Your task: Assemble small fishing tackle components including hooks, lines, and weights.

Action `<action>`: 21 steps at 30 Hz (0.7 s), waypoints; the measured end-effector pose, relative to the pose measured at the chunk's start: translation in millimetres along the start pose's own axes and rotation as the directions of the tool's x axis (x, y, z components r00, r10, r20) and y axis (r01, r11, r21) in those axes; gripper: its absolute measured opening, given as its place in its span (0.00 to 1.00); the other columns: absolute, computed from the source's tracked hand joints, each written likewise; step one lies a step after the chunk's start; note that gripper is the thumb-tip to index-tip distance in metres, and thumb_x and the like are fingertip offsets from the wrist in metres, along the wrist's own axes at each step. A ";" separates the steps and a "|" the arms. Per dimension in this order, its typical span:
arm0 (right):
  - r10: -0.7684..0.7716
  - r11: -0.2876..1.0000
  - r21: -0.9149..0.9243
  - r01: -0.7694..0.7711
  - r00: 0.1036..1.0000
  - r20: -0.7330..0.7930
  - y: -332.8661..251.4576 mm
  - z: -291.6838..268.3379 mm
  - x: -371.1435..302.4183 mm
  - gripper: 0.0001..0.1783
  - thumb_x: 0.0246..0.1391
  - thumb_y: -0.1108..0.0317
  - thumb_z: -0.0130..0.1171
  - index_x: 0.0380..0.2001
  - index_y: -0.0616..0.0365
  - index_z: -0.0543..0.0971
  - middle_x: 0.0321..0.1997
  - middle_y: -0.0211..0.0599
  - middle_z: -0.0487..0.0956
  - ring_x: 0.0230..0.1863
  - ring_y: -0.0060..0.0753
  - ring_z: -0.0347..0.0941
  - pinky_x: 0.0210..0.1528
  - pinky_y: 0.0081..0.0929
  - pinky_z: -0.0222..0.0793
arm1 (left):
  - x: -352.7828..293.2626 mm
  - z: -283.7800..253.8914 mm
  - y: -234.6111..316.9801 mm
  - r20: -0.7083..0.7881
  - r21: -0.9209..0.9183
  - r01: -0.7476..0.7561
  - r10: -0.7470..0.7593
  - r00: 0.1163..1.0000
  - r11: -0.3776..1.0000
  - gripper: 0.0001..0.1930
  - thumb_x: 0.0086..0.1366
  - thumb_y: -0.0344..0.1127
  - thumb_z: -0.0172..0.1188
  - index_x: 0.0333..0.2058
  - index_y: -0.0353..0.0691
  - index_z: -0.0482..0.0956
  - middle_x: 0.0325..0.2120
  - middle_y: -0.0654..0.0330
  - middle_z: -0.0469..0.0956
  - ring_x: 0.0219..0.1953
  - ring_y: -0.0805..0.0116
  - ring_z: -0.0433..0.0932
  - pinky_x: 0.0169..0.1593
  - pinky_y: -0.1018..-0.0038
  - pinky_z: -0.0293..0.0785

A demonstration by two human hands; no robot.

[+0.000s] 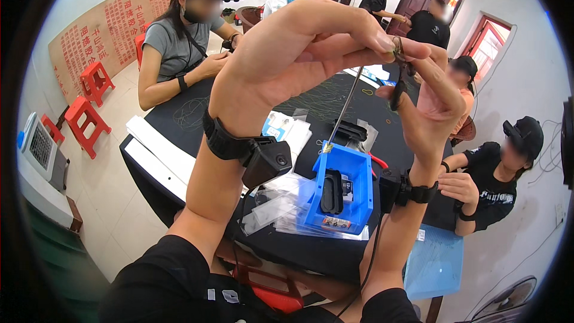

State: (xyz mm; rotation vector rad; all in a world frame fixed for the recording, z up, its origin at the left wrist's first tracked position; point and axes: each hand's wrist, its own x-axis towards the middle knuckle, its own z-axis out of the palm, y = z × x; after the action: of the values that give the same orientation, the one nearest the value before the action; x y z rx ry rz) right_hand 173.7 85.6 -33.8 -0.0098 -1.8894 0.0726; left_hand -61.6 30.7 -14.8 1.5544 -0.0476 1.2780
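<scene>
My left hand [281, 48] is raised in front of me, bent over at the wrist, its thumb and fingertips pinched together. My right hand [433, 93] meets it at the fingertips, fingers curled inward. Between them is a small dark, strip-like piece [399, 87], partly hidden by the fingers; its kind is unclear. Below the left fingers a thin metal rod [347, 104] slants down to the blue bin [366, 188]; its top end is hidden behind the hand. Inside the bin lies a black oval, case-like object [332, 191].
Clear plastic bags [278, 203] and white paper sheets [161, 155] lie on the black-covered table [197, 122], with thin green strands [329, 96]. Red pliers handles [378, 161] show beside the bin. Co-workers sit around the table, one person [496, 173] close on the right. Red stools [86, 125] stand left.
</scene>
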 end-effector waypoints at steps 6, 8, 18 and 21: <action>0.000 1.000 0.017 0.000 1.000 0.000 -2.7 1.7 0.9 0.32 0.35 0.86 0.62 0.50 0.65 0.88 0.46 0.40 0.87 0.55 0.37 0.75 0.59 0.33 0.72 | -0.2 -4.4 -2.2 -0.012 0.026 -0.022 0.022 1.000 0.999 0.11 0.71 0.30 0.55 0.34 0.29 0.83 0.42 0.50 0.81 0.65 0.44 0.76 0.71 0.57 0.69; 0.003 1.000 0.028 -0.003 1.000 -0.003 -3.3 2.6 0.9 0.32 0.36 0.87 0.62 0.51 0.65 0.87 0.46 0.41 0.86 0.55 0.35 0.75 0.58 0.32 0.74 | -0.5 -6.4 -2.2 0.020 -0.007 -0.034 0.034 0.999 0.999 0.11 0.70 0.30 0.56 0.35 0.29 0.83 0.42 0.48 0.81 0.65 0.44 0.77 0.72 0.56 0.68; 0.121 0.968 0.218 -0.122 0.992 0.020 -7.1 7.1 -2.3 0.33 0.39 0.91 0.60 0.53 0.65 0.86 0.48 0.42 0.82 0.49 0.34 0.83 0.50 0.29 0.84 | -0.4 1.8 4.2 0.024 0.016 -0.046 0.046 0.999 0.999 0.10 0.69 0.30 0.57 0.32 0.31 0.85 0.34 0.53 0.78 0.65 0.44 0.76 0.73 0.56 0.66; 0.118 0.950 0.290 -0.118 0.993 0.018 -5.3 11.4 -2.9 0.34 0.41 0.93 0.57 0.55 0.66 0.85 0.48 0.43 0.81 0.46 0.36 0.86 0.47 0.28 0.87 | -0.9 3.3 4.6 0.009 0.037 -0.045 0.045 0.999 0.998 0.10 0.70 0.28 0.57 0.32 0.30 0.85 0.34 0.54 0.78 0.65 0.44 0.76 0.73 0.56 0.67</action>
State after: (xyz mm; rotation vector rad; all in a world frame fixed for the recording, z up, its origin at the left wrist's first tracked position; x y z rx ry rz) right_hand 164.0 79.7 -39.9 0.0783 -1.8613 0.4319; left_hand -62.5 25.9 -11.9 1.5983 -0.0651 1.3140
